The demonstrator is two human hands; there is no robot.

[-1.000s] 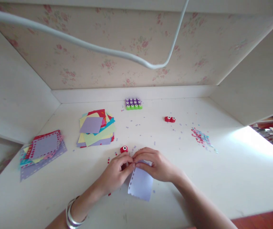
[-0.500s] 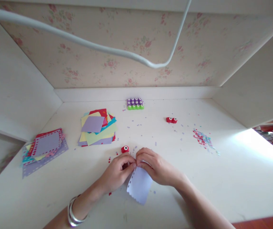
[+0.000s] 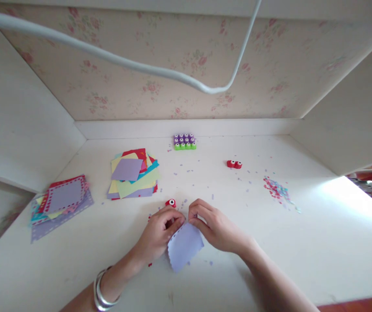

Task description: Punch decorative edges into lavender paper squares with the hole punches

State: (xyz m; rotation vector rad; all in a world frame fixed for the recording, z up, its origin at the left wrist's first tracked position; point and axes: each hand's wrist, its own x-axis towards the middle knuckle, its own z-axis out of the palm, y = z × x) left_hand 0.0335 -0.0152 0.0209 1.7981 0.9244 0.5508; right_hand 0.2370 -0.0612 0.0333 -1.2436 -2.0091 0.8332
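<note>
A sheet of lavender paper (image 3: pixel 186 247) hangs tilted between my hands, with small holes punched along its upper left edge and a scalloped lower left edge. My left hand (image 3: pixel 160 229) is closed, pinching the paper at its upper left side. My right hand (image 3: pixel 215 226) is closed too, thumb and fingertips together at the paper's top corner. Just beyond my left fingers stands a red craft punch (image 3: pixel 171 203) with a white button. Small red and lavender paper bits lie around my hands.
Behind to the left lie a stack of coloured paper (image 3: pixel 134 188) and a pile of punched sheets (image 3: pixel 64 197). Purple and green craft punches (image 3: pixel 185 142) stand at the back, two red punches (image 3: pixel 234 164) right of them. A confetti heap (image 3: pixel 277 190) lies right. A white cable (image 3: pixel 173 76) hangs overhead.
The lavender paper has turned, its lower end swinging to the left. My right hand has shifted slightly right, opening a small gap between the two hands' fingertips.
</note>
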